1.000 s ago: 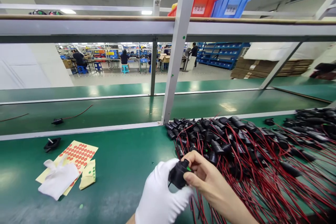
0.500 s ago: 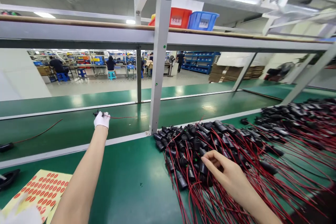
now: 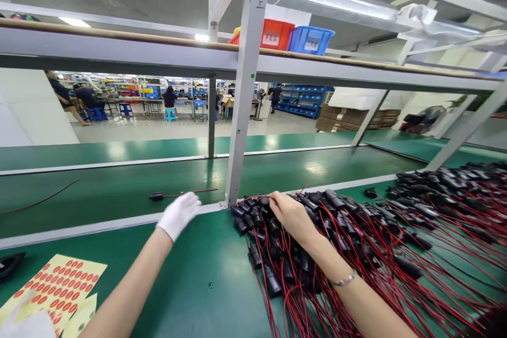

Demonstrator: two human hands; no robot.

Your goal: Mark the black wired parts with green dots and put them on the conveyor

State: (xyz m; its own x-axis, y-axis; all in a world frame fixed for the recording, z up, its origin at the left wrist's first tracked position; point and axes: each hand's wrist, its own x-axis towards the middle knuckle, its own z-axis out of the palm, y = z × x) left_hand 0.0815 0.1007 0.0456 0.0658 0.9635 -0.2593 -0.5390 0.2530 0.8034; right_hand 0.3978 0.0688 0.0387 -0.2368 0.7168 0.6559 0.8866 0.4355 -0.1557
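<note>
Left hand (image 3: 179, 215) white cloth glove; connectors (image 3: 277, 232) matt black plastic.

Single head-worn view, looking forward and slightly down across green bench (image 3: 190, 274); forearms enter from the bottom edge; far factory floor visible beneath shelf (image 3: 119, 53).

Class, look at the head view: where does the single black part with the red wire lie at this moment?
The single black part lies on the green belt beyond the white strip, just past the gloved left hand, left of the grey post.

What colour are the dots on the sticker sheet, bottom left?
Red dots on the yellow sticker sheet, clearest in the head view.
</note>
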